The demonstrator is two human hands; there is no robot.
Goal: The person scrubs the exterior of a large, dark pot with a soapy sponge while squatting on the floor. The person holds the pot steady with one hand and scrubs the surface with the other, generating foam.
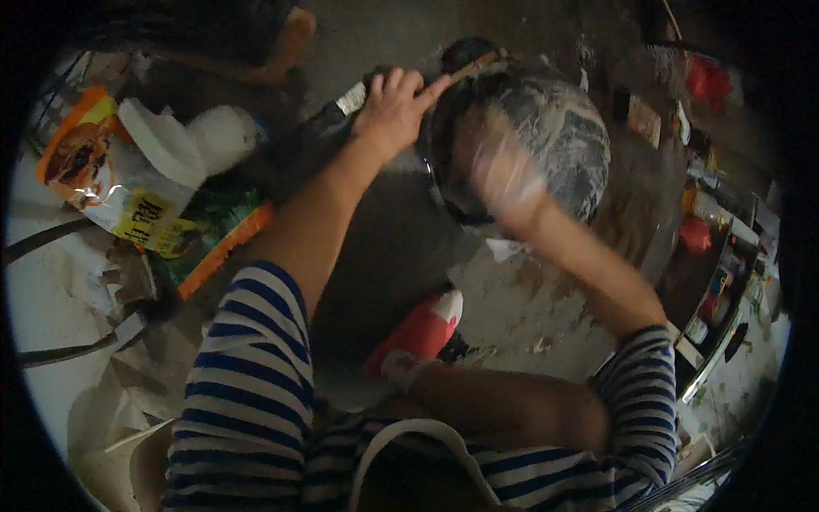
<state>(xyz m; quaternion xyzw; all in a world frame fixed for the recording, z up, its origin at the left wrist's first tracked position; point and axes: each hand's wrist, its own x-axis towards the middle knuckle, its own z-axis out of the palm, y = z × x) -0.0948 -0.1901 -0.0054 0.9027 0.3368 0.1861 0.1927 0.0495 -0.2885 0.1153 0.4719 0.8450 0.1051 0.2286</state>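
Note:
Before me is a round black vessel or drum [555, 121], glossy along its left edge and streaked whitish over its right part. What the streaks are I cannot tell. My right hand [505, 169] lies over its middle, blurred, and whether it holds anything is unclear. At its upper left, my left hand [395, 105] has its fingers bent over something dark, with the index finger stretched along a thin wooden-looking stick [477, 66]. Just left of those fingers a dark bar with a pale patch [350, 99] runs down to the left. The underside of my left hand is hidden.
On the left lie a printed plastic bag [157, 214] bearing writing, a white plastic container [221, 137] and crumpled brown paper [147, 377]. A crate of mixed items [710, 281] stands at right, a red object [707, 80] beyond. My foot wears a red shoe [413, 329] below the vessel.

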